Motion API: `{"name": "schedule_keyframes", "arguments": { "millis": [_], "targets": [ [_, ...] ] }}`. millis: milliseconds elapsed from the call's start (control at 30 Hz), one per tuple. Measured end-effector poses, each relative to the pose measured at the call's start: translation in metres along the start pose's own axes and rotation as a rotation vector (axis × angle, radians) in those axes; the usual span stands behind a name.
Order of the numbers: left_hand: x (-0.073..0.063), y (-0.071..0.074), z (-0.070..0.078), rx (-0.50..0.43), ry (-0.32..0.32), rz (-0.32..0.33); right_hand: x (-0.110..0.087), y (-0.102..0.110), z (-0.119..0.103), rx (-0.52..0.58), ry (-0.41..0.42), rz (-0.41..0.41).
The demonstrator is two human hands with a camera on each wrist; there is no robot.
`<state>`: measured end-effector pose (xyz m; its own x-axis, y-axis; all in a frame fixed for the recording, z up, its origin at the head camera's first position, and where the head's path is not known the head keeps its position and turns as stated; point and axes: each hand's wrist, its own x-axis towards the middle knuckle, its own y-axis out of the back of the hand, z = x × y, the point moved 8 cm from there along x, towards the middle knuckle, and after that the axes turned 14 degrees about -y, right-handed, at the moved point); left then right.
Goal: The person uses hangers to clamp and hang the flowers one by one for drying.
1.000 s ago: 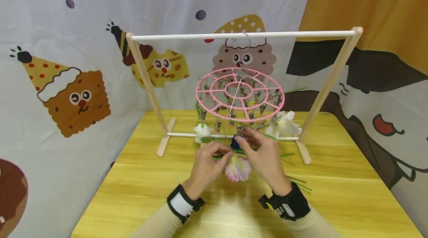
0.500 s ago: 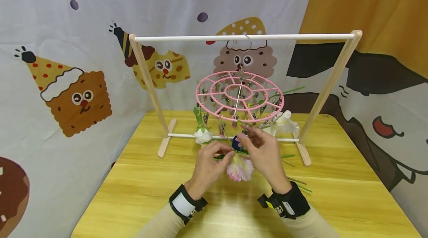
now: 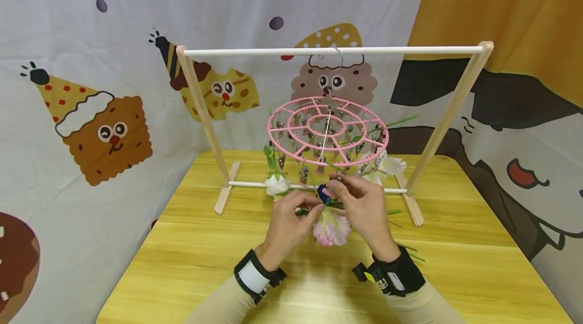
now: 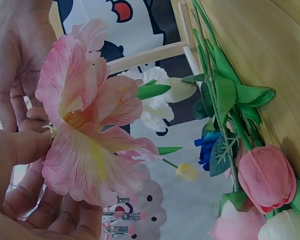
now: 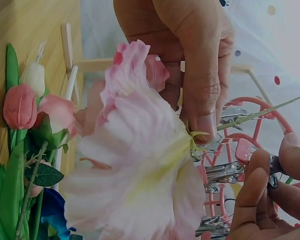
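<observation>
My left hand [image 3: 288,223] pinches a pink iris-like artificial flower [image 3: 331,228] between thumb and fingers, just under its bloom. In the right wrist view its thin green stem [image 5: 250,119] slants up and away past the thumb. Close beside it, my right hand [image 3: 366,210] pinches a metal clip with a pink tip [image 5: 245,151] by its handles. The clip's tip lies near the stem; whether the two touch I cannot tell. Above the hands hangs a round pink clip hanger [image 3: 282,152] with several metal clips.
A wooden stand with a white top rod [image 3: 255,52] carries the hanger. A white rose [image 3: 276,184] hangs upside down at its left, a white flower [image 3: 392,165] at its right. On the table lie a pink tulip [image 4: 266,179], a blue flower [image 4: 206,148] and green stems.
Both hands have shifted slightly to the right, and the pink flower has moved right with the left hand. The right hand keeps its pinch near the hanger's front edge.
</observation>
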<state>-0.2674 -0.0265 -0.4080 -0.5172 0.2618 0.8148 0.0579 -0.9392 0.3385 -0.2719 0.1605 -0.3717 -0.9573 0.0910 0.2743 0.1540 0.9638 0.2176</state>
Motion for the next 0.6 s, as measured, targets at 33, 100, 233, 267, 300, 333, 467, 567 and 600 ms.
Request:
{"name": "schedule_keyframes", "arguments": {
  "millis": [33, 100, 233, 267, 300, 333, 467, 567, 600],
  "targets": [
    [0.000, 0.000, 0.000, -0.002, 0.003, 0.000, 0.001, 0.001, 0.000, 0.002, 0.000, 0.002],
    [0.000, -0.002, -0.001, -0.007, 0.015, -0.001, 0.001, 0.002, 0.001, 0.001, -0.004, 0.006],
    [0.000, -0.005, 0.000, 0.000, 0.021, -0.006, 0.001, 0.005, 0.003, -0.026, -0.008, 0.025],
    [0.000, -0.005, 0.000, 0.002, 0.023, -0.007, 0.001, 0.005, 0.002, -0.040, -0.007, 0.033],
    [0.000, -0.006, 0.000, 0.006, 0.025, -0.007, 0.001, 0.006, 0.002, -0.052, -0.005, 0.042],
    [0.000, -0.006, 0.000, 0.010, 0.025, -0.007, 0.001, 0.007, 0.002, -0.062, -0.006, 0.052],
    [0.001, -0.006, 0.001, 0.023, 0.019, -0.002, 0.002, 0.010, 0.001, -0.054, -0.027, 0.076],
    [0.001, -0.007, 0.002, 0.037, 0.009, -0.001, 0.003, 0.011, 0.004, -0.007, -0.070, 0.085],
    [0.002, -0.007, 0.003, 0.043, 0.006, -0.001, 0.003, 0.011, 0.005, 0.008, -0.085, 0.088]
  ]
}}
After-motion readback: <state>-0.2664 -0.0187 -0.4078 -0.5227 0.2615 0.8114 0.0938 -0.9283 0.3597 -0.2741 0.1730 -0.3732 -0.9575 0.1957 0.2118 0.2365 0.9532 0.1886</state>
